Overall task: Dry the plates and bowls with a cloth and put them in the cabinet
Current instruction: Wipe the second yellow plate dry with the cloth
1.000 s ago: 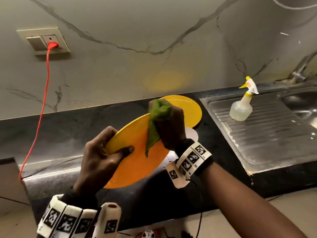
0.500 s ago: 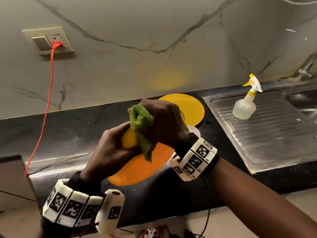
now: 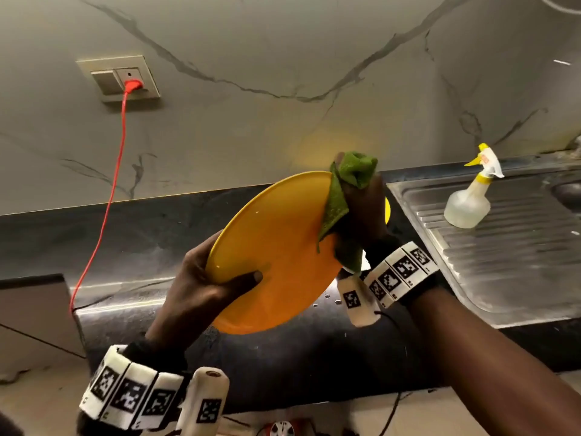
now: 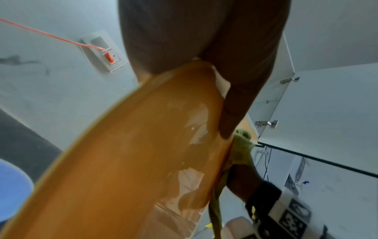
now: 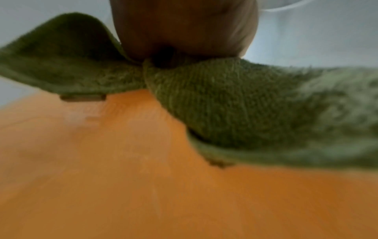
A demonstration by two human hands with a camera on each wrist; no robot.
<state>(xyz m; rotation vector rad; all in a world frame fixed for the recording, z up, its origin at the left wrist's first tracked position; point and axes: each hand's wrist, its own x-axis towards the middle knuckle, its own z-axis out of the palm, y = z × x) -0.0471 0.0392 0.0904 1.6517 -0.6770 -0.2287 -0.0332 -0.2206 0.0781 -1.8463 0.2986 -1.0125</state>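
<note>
The left hand (image 3: 201, 291) pinches the yellow plate (image 3: 276, 247) at its rim, tilted above the countertop (image 3: 125, 221). The right hand (image 3: 361, 209) clutches the green cloth (image 3: 349, 180) on its upper rim. The plate looks light, stiff and slippery when wet.

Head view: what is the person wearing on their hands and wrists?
Both hands are bare. The left hand and the right hand each have a white wristband of square panels printed with black-and-white coded markers over a dark cuff, plus a white cylindrical pod with one marker. A thin black cable runs from the right pod. No sleeves show.
</note>
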